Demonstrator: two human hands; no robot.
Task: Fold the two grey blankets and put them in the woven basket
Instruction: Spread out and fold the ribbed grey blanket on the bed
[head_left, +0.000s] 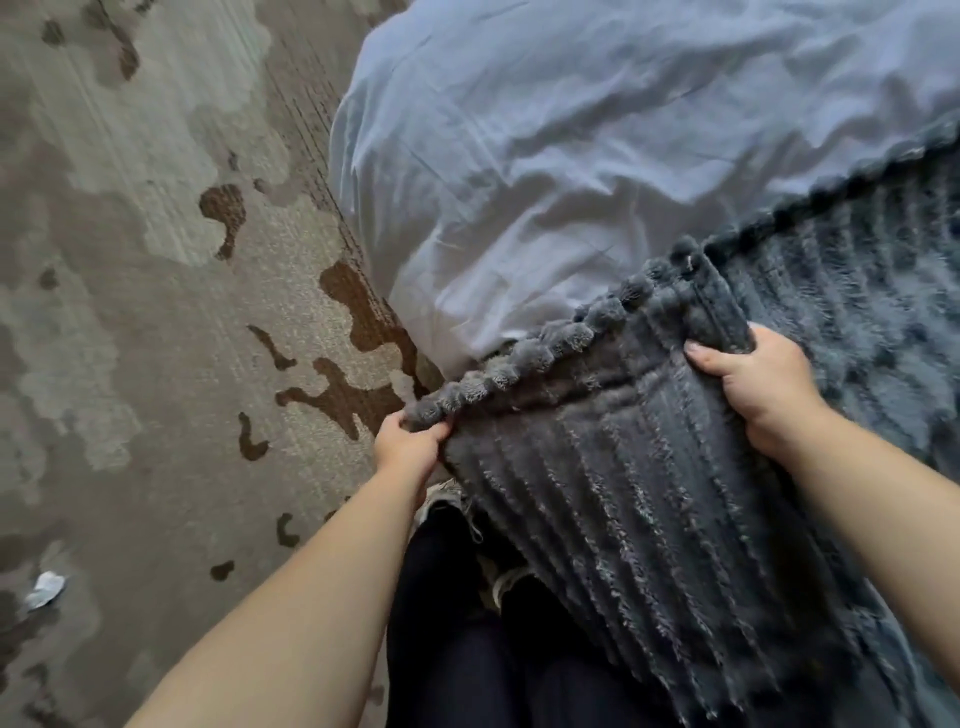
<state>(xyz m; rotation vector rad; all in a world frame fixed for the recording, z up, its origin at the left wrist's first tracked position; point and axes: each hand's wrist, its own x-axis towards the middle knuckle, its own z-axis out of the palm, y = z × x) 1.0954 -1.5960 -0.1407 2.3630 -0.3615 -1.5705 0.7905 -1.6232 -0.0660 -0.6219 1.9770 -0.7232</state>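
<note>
A dark grey ribbed blanket (649, 509) with a pom-pom edge hangs from the bed's corner down toward my legs, the rest of it spread on the bed at the right. My left hand (410, 441) pinches the pom-pom edge at the blanket's lower left corner. Higher up and to the right, my right hand (753, 379) grips a fold of the same blanket, fingers curled over the fabric. Only one blanket can be told apart here. The woven basket is not in view.
A bed with a rumpled pale blue sheet (571, 156) fills the upper right. Patterned beige and brown carpet (156, 312) covers the left, with a small white scrap (45, 590) lying on it. My dark trousers and shoes (467, 597) are below the blanket.
</note>
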